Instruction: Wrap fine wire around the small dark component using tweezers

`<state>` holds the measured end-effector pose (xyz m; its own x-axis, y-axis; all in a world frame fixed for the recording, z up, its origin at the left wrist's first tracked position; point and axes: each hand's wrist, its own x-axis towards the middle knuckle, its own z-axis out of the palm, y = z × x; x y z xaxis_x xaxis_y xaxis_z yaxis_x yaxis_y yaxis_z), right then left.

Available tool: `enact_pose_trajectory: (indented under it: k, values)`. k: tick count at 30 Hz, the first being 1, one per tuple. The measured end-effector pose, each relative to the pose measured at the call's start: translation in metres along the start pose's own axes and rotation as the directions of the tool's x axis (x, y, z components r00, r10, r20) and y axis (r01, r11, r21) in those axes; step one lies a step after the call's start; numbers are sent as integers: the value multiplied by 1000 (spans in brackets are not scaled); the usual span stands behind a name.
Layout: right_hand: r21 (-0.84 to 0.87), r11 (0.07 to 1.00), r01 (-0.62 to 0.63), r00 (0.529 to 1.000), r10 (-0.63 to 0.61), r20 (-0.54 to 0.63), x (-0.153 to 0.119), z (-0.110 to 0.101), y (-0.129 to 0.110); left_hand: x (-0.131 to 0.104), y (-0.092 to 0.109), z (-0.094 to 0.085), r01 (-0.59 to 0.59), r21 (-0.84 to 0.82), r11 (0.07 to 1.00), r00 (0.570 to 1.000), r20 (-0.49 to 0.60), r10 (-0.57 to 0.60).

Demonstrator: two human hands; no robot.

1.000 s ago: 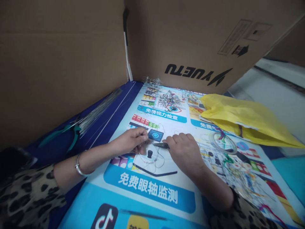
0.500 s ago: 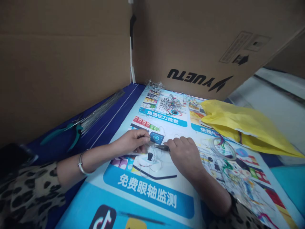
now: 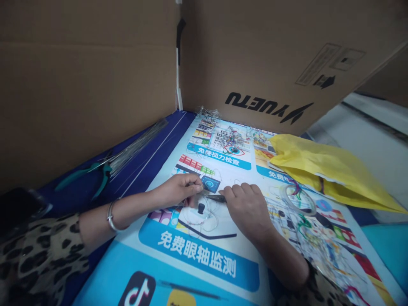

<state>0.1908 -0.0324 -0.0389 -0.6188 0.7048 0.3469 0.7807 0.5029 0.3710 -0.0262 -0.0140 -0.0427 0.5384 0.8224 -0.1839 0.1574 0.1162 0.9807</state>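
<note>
My left hand point(image 3: 180, 190) is closed in a pinch on a thin wire point(image 3: 216, 227), which loops faintly down over the printed sheet. My right hand point(image 3: 247, 210) is wrapped round a pair of needle-nose pliers point(image 3: 216, 197); only the dark pointed jaws show, the handles being hidden in the fist. The jaws point left and reach close to my left fingertips. Whether they grip the wire is too small to tell. Both hands are just above the printed sheet point(image 3: 117, 257).
A bundle of straight wires point(image 3: 137, 146) and teal-handled pliers point(image 3: 102, 180) lie left. Tangled wire point(image 3: 231, 137) sits at the back. On the right are a clear ring-shaped roll point(image 3: 283, 197), more loose wires and a yellow bag point(image 3: 334, 170). Cardboard walls point(image 3: 255, 51) stand behind.
The view has shifted very slightly. Both hands keep nearly the same place and grip, and the wire loop below them has changed shape a little.
</note>
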Motion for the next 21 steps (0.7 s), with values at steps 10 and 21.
enact_pose_trajectory:
  k: [10, 21]
  values:
    - [17, 999, 37, 999, -38, 30, 2, -4, 0, 0, -2, 0, 17, 9, 1000, 1000, 16, -17]
    - [162, 986, -24, 998, 13, 68, 1, 6, -2, -1, 7, -1, 75, 9, 997, 997, 26, -75]
